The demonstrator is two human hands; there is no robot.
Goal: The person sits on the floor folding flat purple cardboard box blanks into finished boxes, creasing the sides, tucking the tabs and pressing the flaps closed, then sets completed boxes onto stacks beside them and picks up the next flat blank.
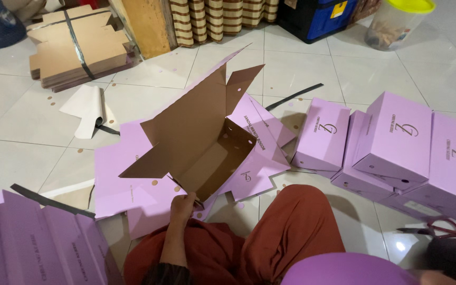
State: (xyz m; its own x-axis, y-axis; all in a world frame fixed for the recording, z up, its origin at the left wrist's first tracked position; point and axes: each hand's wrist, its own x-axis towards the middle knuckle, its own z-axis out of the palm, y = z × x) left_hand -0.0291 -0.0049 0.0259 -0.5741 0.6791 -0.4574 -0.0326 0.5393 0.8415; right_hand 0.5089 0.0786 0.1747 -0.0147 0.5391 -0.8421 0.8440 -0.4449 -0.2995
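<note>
My left hand (pixel 182 205) grips the near bottom edge of a half-folded cardboard box (pixel 201 132), purple outside and brown inside. The box stands tilted on the tiled floor with its flaps raised and its open side towards me. It rests on several flat purple box blanks (pixel 117 179) spread under it. My knees in rust-orange trousers (pixel 291 227) sit just behind the box. At the bottom right corner only a sliver of skin and a dark sleeve (pixel 447 261) show, so my right hand's state is unclear. A curved purple sheet (pixel 344 270) fills the bottom edge.
Several assembled purple boxes (pixel 397 137) are piled to the right. Red-handled scissors (pixel 439 228) lie near them. More flat purple blanks (pixel 32 243) lie at the bottom left. A strapped bundle of brown cardboard (pixel 77 45), a yellow-lidded jar (pixel 397 21) and black straps (pixel 294 96) lie farther off.
</note>
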